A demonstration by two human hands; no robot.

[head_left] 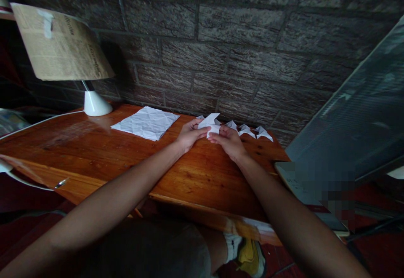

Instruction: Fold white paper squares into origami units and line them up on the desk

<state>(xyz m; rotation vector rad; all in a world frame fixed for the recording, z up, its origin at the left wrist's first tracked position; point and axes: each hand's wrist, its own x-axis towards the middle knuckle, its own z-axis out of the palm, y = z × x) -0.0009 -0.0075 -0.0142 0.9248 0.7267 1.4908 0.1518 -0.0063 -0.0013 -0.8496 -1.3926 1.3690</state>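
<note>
Between both hands, above the wooden table, is a piece of folded white paper (208,120) with a pointed flap sticking up to the right. My left hand (189,135) grips its left side, thumb across the front. My right hand (229,141) pinches its lower right part between thumb and fingers. Behind the hands, along the back edge, stand several small folded paper pieces (263,133), some partly hidden by the fingers. To the left of my left hand lies a stack of creased white paper sheets (147,123).
A lamp (97,103) with a newspaper-covered shade stands at the table's back left, its white cord running left. The wooden table (195,177) meets a dark brick wall (202,50). At right are a grey panel (344,97) and a dark flat board (293,181) beside the table.
</note>
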